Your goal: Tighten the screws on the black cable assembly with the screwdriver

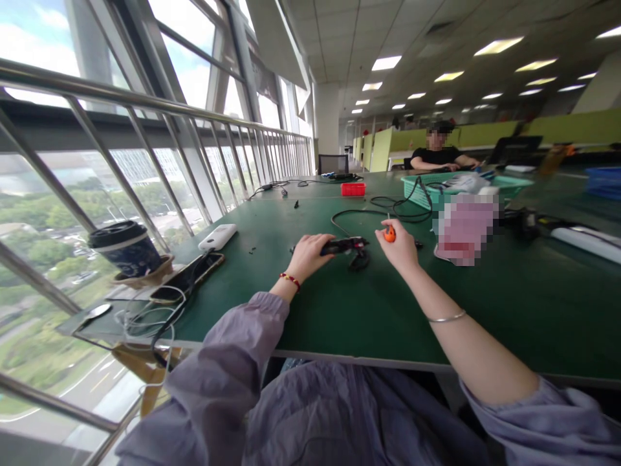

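Note:
My left hand (309,256) is closed around one end of a long black corded device (345,246), keeping it low over the green table. Its exact kind is hard to make out. The far end looks opened up, with small reddish parts showing and a dark curved piece (359,260) beside it. In my right hand (402,251) is a screwdriver (389,233) with an orange handle; its thin shaft points up and away from me. A gap separates the screwdriver from the device. A black cable (356,212) curves behind both hands.
Around the green table (349,310) are a red box (353,189), green basket (417,194), blurred pink item (466,226), white power bank (218,237), phone (187,278) and coffee cup (127,249) by the railing. Another person (439,154) sits across.

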`<state>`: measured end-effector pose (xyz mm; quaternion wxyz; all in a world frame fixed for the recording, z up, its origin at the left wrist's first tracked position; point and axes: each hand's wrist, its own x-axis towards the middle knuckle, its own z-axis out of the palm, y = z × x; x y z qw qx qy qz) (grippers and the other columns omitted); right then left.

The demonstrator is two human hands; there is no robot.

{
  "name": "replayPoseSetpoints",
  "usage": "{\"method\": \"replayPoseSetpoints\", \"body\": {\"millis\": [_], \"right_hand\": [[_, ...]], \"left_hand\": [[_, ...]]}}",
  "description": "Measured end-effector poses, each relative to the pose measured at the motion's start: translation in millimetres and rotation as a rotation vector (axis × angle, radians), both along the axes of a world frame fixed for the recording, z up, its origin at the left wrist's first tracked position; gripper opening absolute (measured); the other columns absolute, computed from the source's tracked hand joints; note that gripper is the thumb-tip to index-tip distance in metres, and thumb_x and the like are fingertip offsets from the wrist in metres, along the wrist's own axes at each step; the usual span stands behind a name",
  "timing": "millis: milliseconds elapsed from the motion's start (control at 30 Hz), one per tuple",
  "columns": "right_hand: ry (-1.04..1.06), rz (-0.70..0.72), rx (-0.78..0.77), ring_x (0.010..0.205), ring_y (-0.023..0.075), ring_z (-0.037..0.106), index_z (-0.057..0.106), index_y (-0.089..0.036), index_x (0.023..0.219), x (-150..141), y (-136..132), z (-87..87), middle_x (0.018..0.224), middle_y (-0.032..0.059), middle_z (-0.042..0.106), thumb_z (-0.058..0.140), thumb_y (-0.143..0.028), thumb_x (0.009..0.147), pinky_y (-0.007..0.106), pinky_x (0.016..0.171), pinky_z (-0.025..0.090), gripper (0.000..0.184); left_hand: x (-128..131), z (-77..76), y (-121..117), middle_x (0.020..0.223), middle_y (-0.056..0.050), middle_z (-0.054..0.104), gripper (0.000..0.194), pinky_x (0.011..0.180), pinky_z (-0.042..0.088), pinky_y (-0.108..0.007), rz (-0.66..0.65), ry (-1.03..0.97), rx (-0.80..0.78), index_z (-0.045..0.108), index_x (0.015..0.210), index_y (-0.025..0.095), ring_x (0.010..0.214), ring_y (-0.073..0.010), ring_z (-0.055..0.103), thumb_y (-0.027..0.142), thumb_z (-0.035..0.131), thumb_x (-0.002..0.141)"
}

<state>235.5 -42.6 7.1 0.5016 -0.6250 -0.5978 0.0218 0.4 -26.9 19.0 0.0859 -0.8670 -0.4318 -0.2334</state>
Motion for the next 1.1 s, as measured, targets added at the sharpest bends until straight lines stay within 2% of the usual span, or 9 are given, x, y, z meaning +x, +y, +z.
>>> {"method": "replayPoseSetpoints", "body": {"millis": [133, 267, 433, 600, 700, 767, 900, 1000, 1100], "right_hand": [[-0.007, -0.005, -0.009, 0.084, 0.0237, 0.063, 0.062, -0.023, 0.100, 4.9, 4.5, -4.0, 0.088, 0.0064, 0.068, 0.054, -0.038, 0.080, 0.033, 0.072, 0.047, 0.026], [-0.118, 0.075, -0.206, 0.079, 0.0207, 0.062, 0.062, -0.024, 0.095, 4.8, 8.6, -10.1, 0.086, 0.0042, 0.068, 0.058, -0.035, 0.077, 0.030, 0.069, 0.047, 0.021], [-0.177, 0.145, -0.306, 0.079, 0.0196, 0.062, 0.062, -0.023, 0.098, 5.2, 9.5, -11.4, 0.091, 0.0056, 0.068, 0.059, -0.035, 0.078, 0.029, 0.066, 0.046, 0.023], [-0.205, 0.162, -0.299, 0.077, 0.0186, 0.061, 0.062, -0.024, 0.097, 7.5, 9.6, -10.0, 0.089, 0.0043, 0.068, 0.058, -0.035, 0.079, 0.028, 0.065, 0.045, 0.022], [-0.222, 0.160, -0.296, 0.073, 0.0178, 0.061, 0.062, -0.024, 0.096, 8.5, 10.3, -9.8, 0.087, 0.0038, 0.068, 0.059, -0.036, 0.078, 0.027, 0.063, 0.045, 0.021], [-0.231, 0.155, -0.301, 0.072, 0.0178, 0.060, 0.062, -0.024, 0.096, 8.9, 10.4, -9.6, 0.087, 0.0040, 0.068, 0.059, -0.036, 0.078, 0.027, 0.063, 0.045, 0.021], [-0.233, 0.159, -0.323, 0.076, 0.0191, 0.060, 0.062, -0.023, 0.098, 9.1, 9.4, -8.5, 0.089, 0.0054, 0.068, 0.058, -0.037, 0.079, 0.028, 0.063, 0.045, 0.024], [-0.230, 0.166, -0.338, 0.077, 0.0195, 0.061, 0.062, -0.023, 0.099, 8.6, 8.4, -7.3, 0.091, 0.0059, 0.068, 0.057, -0.037, 0.080, 0.029, 0.065, 0.045, 0.024], [-0.232, 0.172, -0.350, 0.078, 0.0199, 0.060, 0.061, -0.023, 0.100, 7.8, 7.5, -6.2, 0.093, 0.0065, 0.068, 0.056, -0.037, 0.080, 0.029, 0.066, 0.045, 0.025]], "left_hand": [[37.8, -9.6, 1.7, 0.109, -0.001, 0.068, 0.041, 0.096, 0.038, -0.029, -0.120, 0.040, -0.118, 0.056, 0.122, 0.024, 0.101, -0.0181, 0.061, 0.045, 0.058, 0.086], [40.2, -15.7, 10.9, 0.117, -0.003, 0.065, 0.034, 0.098, 0.037, -0.031, 0.019, 0.065, -0.097, 0.062, 0.117, 0.025, 0.110, -0.0197, 0.057, 0.044, 0.047, 0.093], [-8.7, -11.7, 27.1, 0.121, -0.007, 0.061, 0.038, 0.097, 0.039, -0.037, 0.329, 0.014, -0.091, 0.064, 0.115, 0.025, 0.112, -0.0224, 0.055, 0.034, 0.031, 0.098], [-93.3, -7.5, 35.8, 0.128, -0.010, 0.056, 0.045, 0.095, 0.043, -0.041, 0.786, -0.166, -0.130, 0.063, 0.121, 0.025, 0.118, -0.0280, 0.051, 0.012, 0.043, 0.083], [-130.7, -7.5, 35.6, 0.123, -0.008, 0.060, 0.046, 0.091, 0.047, -0.033, 0.826, -0.188, -0.195, 0.070, 0.110, 0.024, 0.113, -0.0252, 0.055, 0.007, 0.046, 0.075], [-143.6, -6.1, 34.5, 0.116, -0.006, 0.065, 0.047, 0.089, 0.048, -0.029, 0.808, -0.188, -0.218, 0.072, 0.107, 0.023, 0.109, -0.0239, 0.058, 0.006, 0.047, 0.072], [-151.5, -1.8, 31.7, 0.103, -0.005, 0.070, 0.049, 0.085, 0.049, -0.029, 0.791, -0.238, -0.238, 0.072, 0.107, 0.022, 0.099, -0.0231, 0.063, 0.005, 0.047, 0.069], [-153.3, -1.8, 30.8, 0.116, -0.009, 0.065, 0.048, 0.087, 0.050, -0.033, 0.886, -0.291, -0.139, 0.069, 0.112, 0.021, 0.107, -0.0262, 0.060, 0.005, 0.048, 0.072], [-151.4, -5.8, 32.5, 0.121, -0.014, 0.059, 0.045, 0.088, 0.049, -0.038, 0.946, -0.239, -0.177, 0.067, 0.115, 0.019, 0.110, -0.0300, 0.057, 0.009, 0.050, 0.075]]}}
